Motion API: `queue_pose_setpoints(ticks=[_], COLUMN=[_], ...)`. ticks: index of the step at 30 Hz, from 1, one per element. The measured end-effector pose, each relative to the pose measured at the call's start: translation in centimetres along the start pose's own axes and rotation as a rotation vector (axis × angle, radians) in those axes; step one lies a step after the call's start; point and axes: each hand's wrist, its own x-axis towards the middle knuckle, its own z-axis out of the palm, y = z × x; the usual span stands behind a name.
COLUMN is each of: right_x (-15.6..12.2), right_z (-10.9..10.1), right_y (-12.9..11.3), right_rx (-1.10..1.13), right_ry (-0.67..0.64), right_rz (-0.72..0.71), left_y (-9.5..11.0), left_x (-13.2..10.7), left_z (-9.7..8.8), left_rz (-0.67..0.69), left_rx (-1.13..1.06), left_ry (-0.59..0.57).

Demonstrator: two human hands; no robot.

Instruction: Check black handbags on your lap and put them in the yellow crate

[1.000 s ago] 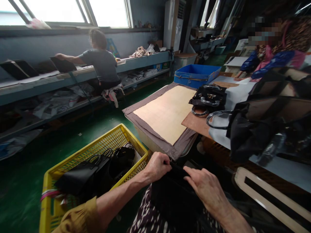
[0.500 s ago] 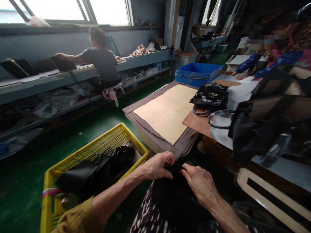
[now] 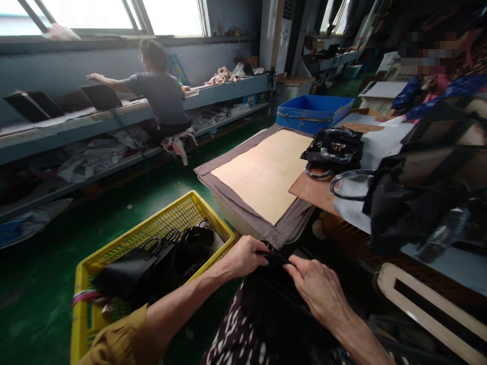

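A piece of black cloth [image 3: 272,299] lies over my lap, on patterned clothing, its upper edge raised between my hands. My left hand [image 3: 245,257] pinches that edge between thumb and fingers. A short way to the right, my right hand [image 3: 317,284] grips the same edge, its fingers closed over it. The cloth is too dark to make out its full shape. To the left of my left arm stands a yellow plastic basket [image 3: 150,223] holding several black handbags [image 3: 131,271].
Ahead is a bin topped with grey cloth and a cream sheet [image 3: 262,175], with a blue crate [image 3: 315,112] behind. At right, a table [image 3: 314,191] bears black bags [image 3: 335,149]. A person [image 3: 158,94] sits at the far-left bench; another person's sleeve [image 3: 433,96] shows at right.
My left fingers, which were curled up above the cloth, now pinch its edge. The edge is drawn straighter between my hands. The seated person's hand has come off the black panel.
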Motion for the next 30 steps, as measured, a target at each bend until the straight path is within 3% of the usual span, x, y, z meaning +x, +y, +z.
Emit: queue_pose_setpoints(ticks=[5,8,15,27,30], right_x=[0.2,0.6,1.8,2.0,2.1], right_z=[0.2,0.0,-0.3,-0.5,-0.5], right_y=[-0.2,-0.4,-0.4,-1.0,-1.6], right_rx=[-0.053,-0.075,0.075,0.097,0.061], right_ry=[0.026,0.021,0.034,0.013,0.002], right_rz=[-0.042,-0.107,-0.284,-0.192,-0.252], left_y=[1.0,1.3,0.9,0.3,0.0], left_x=[-0.6,-0.5,-0.1,0.3,0.3], left_z=[-0.2,-0.3,-0.4,-1.2,-1.2], left_rz=[0.111,0.144,0.192,0.245,0.251], left_rx=[0.241,0.298,0.270,0.157,0.089], left_ry=[0.085,0.049,-0.001,-0.096,-0.122])
